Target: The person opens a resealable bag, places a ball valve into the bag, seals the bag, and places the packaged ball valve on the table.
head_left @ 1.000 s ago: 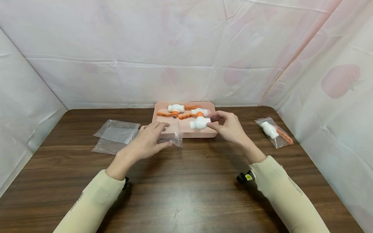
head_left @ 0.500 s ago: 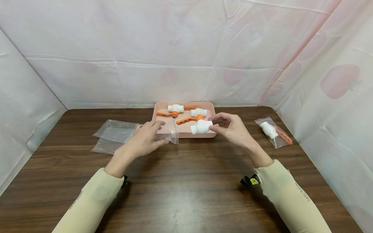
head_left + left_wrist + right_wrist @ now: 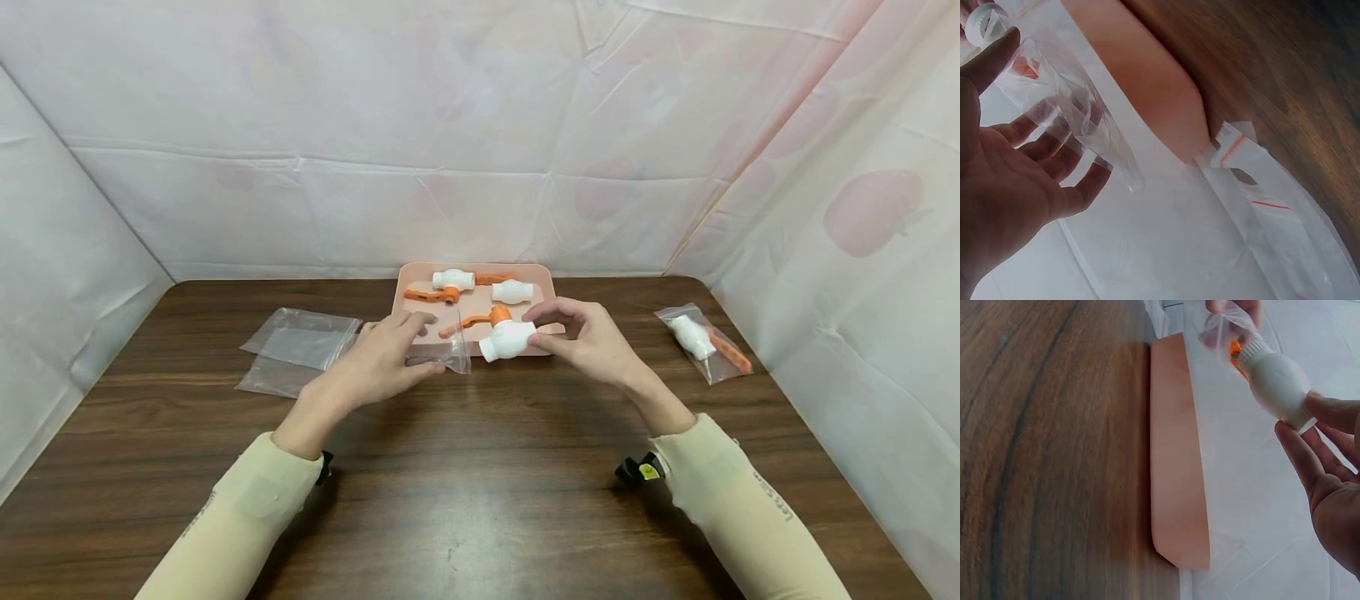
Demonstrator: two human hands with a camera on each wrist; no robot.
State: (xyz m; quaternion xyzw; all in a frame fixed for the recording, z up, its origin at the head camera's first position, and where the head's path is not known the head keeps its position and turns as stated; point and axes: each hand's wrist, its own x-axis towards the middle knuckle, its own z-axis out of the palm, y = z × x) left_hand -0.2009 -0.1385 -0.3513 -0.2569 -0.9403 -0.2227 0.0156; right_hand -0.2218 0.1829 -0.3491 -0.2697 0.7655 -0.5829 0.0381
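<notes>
My right hand (image 3: pixel 588 340) pinches one end of a white ball valve (image 3: pixel 510 340) between thumb and fingers, over the front of a pink tray (image 3: pixel 544 292). The valve's orange handle (image 3: pixel 498 315) points left, and its tip shows through a clear zip bag (image 3: pixel 456 360). That bag is in my left hand (image 3: pixel 375 358), its mouth facing the valve. In the left wrist view the bag (image 3: pixel 1085 106) lies across the curved fingers, with the thumb near the valve's white end (image 3: pixel 986 24). The right wrist view shows the valve body (image 3: pixel 1279 387) tilted, its handle partly behind film.
Two more white valves (image 3: pixel 453 279) (image 3: pixel 513 292) with orange handles lie in the tray. Flat clear bags (image 3: pixel 279 373) lie on the wooden table (image 3: pixel 465 500) at the left. A bagged valve (image 3: pixel 692 336) lies at the far right. A fabric curtain (image 3: pixel 480 217) hangs behind.
My right hand first drew the valve slightly right and nearer, then shifted it left, so its handle tip now overlaps the bag. The left hand moved slightly left and back.
</notes>
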